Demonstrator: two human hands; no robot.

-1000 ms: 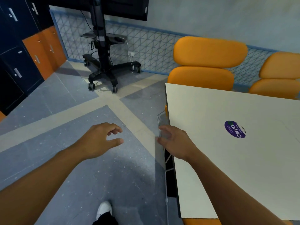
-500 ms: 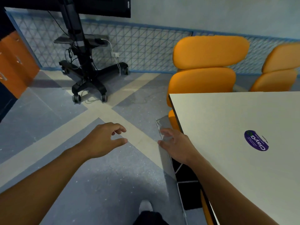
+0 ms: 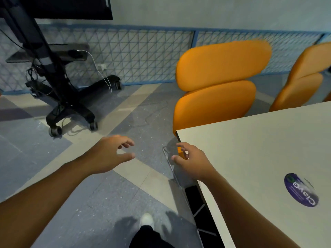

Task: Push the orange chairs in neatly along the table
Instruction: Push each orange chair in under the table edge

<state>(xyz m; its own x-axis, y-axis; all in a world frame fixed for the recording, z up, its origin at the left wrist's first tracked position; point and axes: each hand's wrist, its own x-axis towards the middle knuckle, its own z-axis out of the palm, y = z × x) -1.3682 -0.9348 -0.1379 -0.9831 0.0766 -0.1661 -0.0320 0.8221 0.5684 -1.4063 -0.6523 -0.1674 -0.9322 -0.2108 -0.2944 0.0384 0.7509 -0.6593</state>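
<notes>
Two orange chairs stand at the far side of a cream table (image 3: 259, 149). The nearer orange chair (image 3: 220, 83) is at the table's far left corner, its two-part padded back facing me and its seat partly under the top. A second orange chair (image 3: 304, 81) shows at the right edge. My left hand (image 3: 111, 153) hovers over the floor, fingers apart and curled, holding nothing. My right hand (image 3: 191, 160) is beside the table's near-left corner, fingers spread, touching no chair.
A black wheeled TV stand (image 3: 59, 97) with cables stands at the left on the grey and beige floor. A blue mesh panel (image 3: 136, 54) lines the wall behind. A purple sticker (image 3: 300, 189) lies on the table. My shoe (image 3: 146, 219) shows at the bottom.
My view has moved forward and turned right; the nearer chair now looks larger and closer. Both hands stay raised and empty, much as before.
</notes>
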